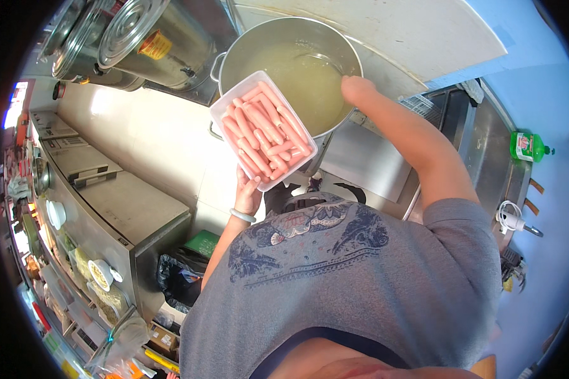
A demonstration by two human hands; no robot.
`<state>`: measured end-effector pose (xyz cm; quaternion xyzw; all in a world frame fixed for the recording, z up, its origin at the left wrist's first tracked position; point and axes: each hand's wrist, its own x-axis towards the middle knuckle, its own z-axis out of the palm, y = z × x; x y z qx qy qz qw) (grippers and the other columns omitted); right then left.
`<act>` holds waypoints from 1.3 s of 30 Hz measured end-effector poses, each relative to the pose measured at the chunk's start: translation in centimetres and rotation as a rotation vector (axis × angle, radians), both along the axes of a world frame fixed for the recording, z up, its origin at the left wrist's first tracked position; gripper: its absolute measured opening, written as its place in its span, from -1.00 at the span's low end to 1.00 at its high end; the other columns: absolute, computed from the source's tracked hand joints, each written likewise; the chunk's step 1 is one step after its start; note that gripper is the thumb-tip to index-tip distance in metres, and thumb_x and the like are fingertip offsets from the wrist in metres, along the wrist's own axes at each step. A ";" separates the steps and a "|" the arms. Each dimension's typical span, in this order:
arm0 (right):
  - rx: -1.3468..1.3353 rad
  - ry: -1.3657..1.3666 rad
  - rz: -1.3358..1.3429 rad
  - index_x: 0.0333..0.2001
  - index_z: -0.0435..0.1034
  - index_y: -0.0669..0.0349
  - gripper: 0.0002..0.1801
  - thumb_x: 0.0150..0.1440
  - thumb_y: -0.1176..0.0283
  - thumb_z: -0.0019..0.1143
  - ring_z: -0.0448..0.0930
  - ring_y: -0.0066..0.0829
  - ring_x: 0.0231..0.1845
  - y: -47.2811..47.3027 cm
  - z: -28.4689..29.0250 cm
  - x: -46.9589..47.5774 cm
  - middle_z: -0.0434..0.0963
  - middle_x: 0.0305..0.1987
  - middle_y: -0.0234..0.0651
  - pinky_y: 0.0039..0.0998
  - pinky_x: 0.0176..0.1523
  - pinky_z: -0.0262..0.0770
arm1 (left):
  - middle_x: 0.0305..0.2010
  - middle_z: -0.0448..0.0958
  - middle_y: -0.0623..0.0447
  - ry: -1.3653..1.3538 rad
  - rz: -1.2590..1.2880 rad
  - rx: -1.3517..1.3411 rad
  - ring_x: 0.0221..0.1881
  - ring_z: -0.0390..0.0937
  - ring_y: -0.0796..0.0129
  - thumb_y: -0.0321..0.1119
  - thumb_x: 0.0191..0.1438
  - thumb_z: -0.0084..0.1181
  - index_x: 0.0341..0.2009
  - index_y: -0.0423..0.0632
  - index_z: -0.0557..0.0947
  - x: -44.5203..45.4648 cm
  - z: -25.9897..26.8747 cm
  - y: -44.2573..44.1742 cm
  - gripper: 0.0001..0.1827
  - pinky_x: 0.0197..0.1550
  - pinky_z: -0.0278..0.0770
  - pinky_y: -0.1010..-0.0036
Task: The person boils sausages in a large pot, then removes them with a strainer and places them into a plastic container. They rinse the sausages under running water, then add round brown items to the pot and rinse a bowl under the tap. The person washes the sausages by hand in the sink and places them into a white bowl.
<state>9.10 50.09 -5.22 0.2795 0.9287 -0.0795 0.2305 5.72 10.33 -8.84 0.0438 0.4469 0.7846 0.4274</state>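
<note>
My left hand (248,192) grips the near end of a translucent plastic container (219,110), thumb on its rim. Pink sausages (261,128) fill the container, which is tilted and overlaps the near left rim of a large metal pot (246,38). Cloudy yellowish liquid (289,71) stands in the pot. At the pot's right rim my right hand (357,90) is closed around the handle of a round metal utensil (320,57), a ladle or strainer. Most of this utensil is under the liquid, and its handle is largely hidden by my fingers.
Lidded steel urns (180,52) with taps stand left of the pot. A steel counter fridge (123,203) runs along the left, with a black-lined bin (180,279) beside it. To the right are a steel sink counter (493,156) and a green bottle (527,147).
</note>
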 end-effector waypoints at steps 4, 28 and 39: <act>-0.291 -0.469 0.188 -0.56 0.46 0.25 -0.82 0.01 0.51 -0.07 0.54 -0.23 -0.61 0.7 1.1 0.5 0.53 -0.56 -0.19 -0.21 -0.51 0.47 | 0.34 0.12 -0.10 -0.036 0.020 0.013 0.34 0.11 0.11 -0.38 -0.03 0.12 0.38 0.03 -0.09 0.0 0.2 0.2 -0.06 0.32 0.10 0.19; -1.704 0.560 -0.902 0.33 0.05 -0.03 -0.47 0.28 0.42 -0.22 0.24 -0.77 -0.73 -6.8 -0.2 6.7 0.30 -0.53 -0.53 -0.67 -0.72 0.17 | 0.36 0.10 -0.08 -0.075 -0.086 -0.058 0.36 0.11 0.09 -0.40 -0.04 0.06 0.38 0.06 -0.09 -1.7 0.4 0.2 -0.08 0.34 0.12 0.16; -1.790 0.659 -1.055 0.39 -0.11 -0.07 -0.38 0.29 0.41 -0.22 0.25 -0.73 -0.73 -10.4 0.3 16.0 0.29 -0.51 -0.50 -0.65 -0.71 0.16 | 0.33 0.17 -0.10 -0.129 -0.131 0.116 0.29 0.24 -0.08 -0.39 -0.01 0.14 0.33 0.00 0.05 -2.0 0.0 0.4 -0.17 0.31 0.21 0.07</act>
